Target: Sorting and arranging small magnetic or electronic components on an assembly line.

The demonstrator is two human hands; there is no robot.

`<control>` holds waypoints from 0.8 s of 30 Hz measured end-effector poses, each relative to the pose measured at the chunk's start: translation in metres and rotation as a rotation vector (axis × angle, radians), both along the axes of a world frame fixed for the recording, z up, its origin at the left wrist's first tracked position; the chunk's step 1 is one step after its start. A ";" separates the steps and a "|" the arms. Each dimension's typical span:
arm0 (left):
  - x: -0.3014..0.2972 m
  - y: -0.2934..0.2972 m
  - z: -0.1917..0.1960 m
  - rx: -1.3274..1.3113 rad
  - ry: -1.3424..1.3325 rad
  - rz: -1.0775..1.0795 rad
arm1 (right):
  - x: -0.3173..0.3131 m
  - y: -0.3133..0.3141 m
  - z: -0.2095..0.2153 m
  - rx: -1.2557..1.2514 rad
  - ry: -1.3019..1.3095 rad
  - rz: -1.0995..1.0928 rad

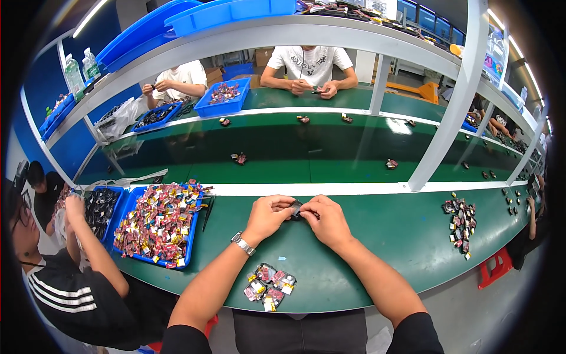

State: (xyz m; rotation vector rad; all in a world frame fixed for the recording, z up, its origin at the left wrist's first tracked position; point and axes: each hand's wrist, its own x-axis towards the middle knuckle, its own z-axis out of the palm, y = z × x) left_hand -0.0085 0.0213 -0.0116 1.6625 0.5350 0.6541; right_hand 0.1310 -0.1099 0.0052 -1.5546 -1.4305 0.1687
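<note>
Both of my hands meet over the green table [236,283], holding one small black plastic part [296,210] between them. My left hand [272,217], with a metal watch on its wrist, pinches the part from the left. From the other side my right hand [325,220] grips it with thumb and fingertips. Fingers cover much of the part, so its details are hidden. Nearer to me lies a small group of black housings [270,287] with red circuit boards and white and yellow pieces. Left of my hands are dark tweezers [208,212].
A blue tray [191,236] heaped with red circuit-board pieces stands left, beside another of black parts. More assemblies [460,223] are piled at right. A white-edged green belt [265,156] runs beyond, under a metal shelf [354,36]. One person sits left; others work opposite.
</note>
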 end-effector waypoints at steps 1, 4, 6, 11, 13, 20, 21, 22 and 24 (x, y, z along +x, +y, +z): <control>0.000 -0.001 0.002 0.003 0.009 0.005 | 0.000 0.001 -0.001 0.000 -0.034 -0.036; 0.000 -0.004 0.006 -0.009 0.014 0.002 | -0.002 0.002 -0.002 -0.022 -0.070 -0.087; 0.000 -0.008 0.012 0.005 0.046 0.001 | -0.003 0.002 -0.003 -0.043 -0.073 -0.106; 0.000 -0.012 0.013 0.042 0.063 0.006 | -0.004 0.004 -0.006 -0.056 -0.144 -0.122; -0.001 -0.012 0.013 0.063 0.074 0.017 | -0.005 0.005 -0.008 -0.055 -0.168 -0.118; 0.000 -0.011 0.008 0.055 0.064 0.009 | -0.011 0.005 -0.006 -0.020 -0.234 -0.123; -0.001 -0.011 0.009 0.053 0.071 0.015 | -0.014 0.004 -0.002 -0.021 -0.233 -0.122; -0.001 -0.011 0.010 0.052 0.080 0.021 | -0.018 0.004 0.004 -0.038 -0.217 -0.168; 0.000 -0.009 0.005 0.063 0.095 0.009 | -0.017 0.003 0.003 -0.054 -0.199 -0.220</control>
